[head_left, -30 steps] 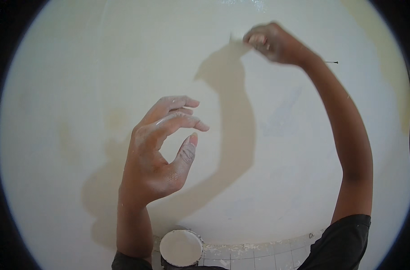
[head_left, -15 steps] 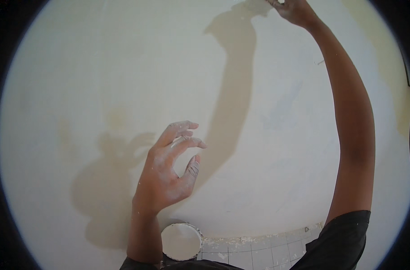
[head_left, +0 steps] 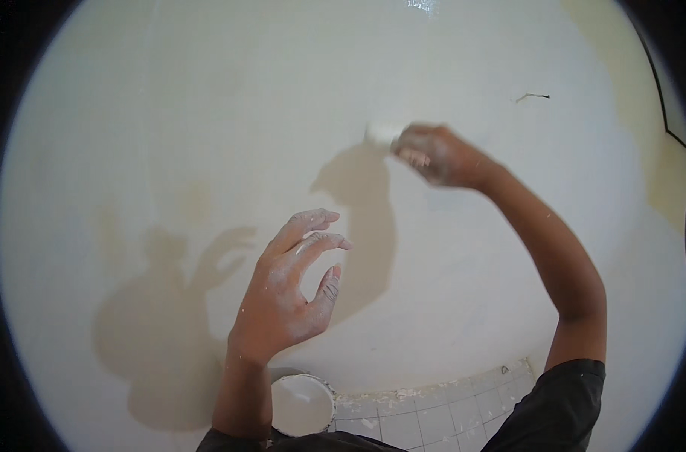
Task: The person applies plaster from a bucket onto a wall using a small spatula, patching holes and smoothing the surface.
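A pale brush-like tool (head_left: pixel 382 135) is positioned at the wall (head_left: pixel 463 256); blur obscures contact. The grip of the right hand (head_left: pixel 437 157) is clenched around it, presumably for control. The left hand (head_left: pixel 286 290) is apart, curled, unloaded. Below: a round tub (head_left: pixel 332 398), presumably sited within reach.

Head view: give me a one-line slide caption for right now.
Right hand grips a blurred pale tool before a whitish wall; empty left hand curls open, tiles below.
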Demonstrator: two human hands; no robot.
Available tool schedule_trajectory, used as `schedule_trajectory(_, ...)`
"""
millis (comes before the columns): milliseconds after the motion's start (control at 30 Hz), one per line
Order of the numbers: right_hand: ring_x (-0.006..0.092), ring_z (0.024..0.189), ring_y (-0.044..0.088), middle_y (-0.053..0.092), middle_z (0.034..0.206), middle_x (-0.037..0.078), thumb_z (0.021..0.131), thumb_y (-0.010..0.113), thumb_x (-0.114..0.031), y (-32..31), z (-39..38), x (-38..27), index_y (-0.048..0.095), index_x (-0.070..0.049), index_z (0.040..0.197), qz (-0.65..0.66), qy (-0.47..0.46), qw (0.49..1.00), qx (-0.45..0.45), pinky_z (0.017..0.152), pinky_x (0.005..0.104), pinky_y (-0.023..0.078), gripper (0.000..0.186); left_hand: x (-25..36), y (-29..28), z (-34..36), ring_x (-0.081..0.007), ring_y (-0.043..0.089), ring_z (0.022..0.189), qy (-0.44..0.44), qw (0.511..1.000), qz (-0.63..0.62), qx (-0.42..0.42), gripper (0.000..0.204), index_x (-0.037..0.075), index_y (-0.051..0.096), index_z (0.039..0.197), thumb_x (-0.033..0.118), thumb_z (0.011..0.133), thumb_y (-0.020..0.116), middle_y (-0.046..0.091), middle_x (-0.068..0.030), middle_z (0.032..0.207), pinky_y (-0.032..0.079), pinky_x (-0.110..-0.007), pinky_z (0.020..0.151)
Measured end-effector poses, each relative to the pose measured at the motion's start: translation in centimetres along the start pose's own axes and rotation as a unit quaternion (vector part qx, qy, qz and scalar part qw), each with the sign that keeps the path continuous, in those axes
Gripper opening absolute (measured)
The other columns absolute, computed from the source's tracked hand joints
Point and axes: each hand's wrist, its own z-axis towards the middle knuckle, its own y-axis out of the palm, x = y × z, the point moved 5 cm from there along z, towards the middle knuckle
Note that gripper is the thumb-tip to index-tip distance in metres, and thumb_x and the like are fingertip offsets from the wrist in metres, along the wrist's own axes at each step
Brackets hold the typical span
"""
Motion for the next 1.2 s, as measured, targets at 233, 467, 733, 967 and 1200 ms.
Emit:
schedule_trajectory(233,0.0229,0.094,0.068,0.07,0.1,0.012,0.08,0.066,0.014,-4.4,-0.2,2.1,0.067,0.0,0.101,0.059,0.059,0.996,0.007,0.081,0.0325,0.055,0.025,0.9,0.1,0.8,-0.0346,0.057,0.119,0.02,0.999,-0.016,-0.031,0.028,0.005,0.066,0.101,-0.004,0.075,0.065,0.06,-0.0166,0.123,0.047,-0.043,0.099)
schedule_trajectory(467,0.016,0.077,0.061,0.071,0.092,0.008,0.089,0.064,0.004,-16.1,6.4,7.0,0.066,0.001,0.1,-0.096,0.029,0.977,0.186,0.072,0.0284,0.051,0.013,1.2,-0.8,0.5,-0.0343,0.057,0.12,0.014,0.999,-0.014,-0.04,0.027,0.005,0.066,0.101,-0.004,0.075,0.065,0.059,-0.0166,0.125,0.047,-0.043,0.1)
schedule_trajectory(733,0.0299,0.084,0.066,0.07,0.095,0.016,0.091,0.062,-0.003,-18.5,7.9,7.5,0.067,0.002,0.1,-0.245,-0.01,0.935,0.257,0.076,0.036,0.054,0.011,0.3,-1.2,0.0,-0.0344,0.057,0.119,0.002,0.999,-0.011,-0.032,0.027,0.005,0.067,0.1,-0.003,0.074,0.064,0.059,-0.0175,0.125,0.047,-0.043,0.1)
schedule_trajectory(967,0.0358,0.087,0.062,0.062,0.103,0.018,0.077,0.065,0.008,-6.1,2.1,4.0,0.06,0.0,0.111,-0.218,-0.108,0.951,0.189,0.073,0.0411,0.056,0.035,0.1,-0.8,0.3,-0.0344,0.058,0.117,0.013,0.999,-0.037,0.007,0.026,0.004,0.068,0.097,-0.004,0.073,0.065,0.061,-0.0188,0.121,0.047,-0.044,0.098)
schedule_trajectory(1200,0.0341,0.092,0.062,0.062,0.108,0.017,0.077,0.066,0.004,4.8,-3.8,-2.5,0.061,0.002,0.104,-0.042,-0.077,0.996,0.01,0.076,0.0394,0.057,0.028,-0.7,1.2,-0.6,-0.0339,0.059,0.115,-0.003,0.999,-0.035,-0.023,0.025,0.005,0.068,0.097,-0.004,0.074,0.065,0.062,-0.018,0.12,0.048,-0.043,0.097)
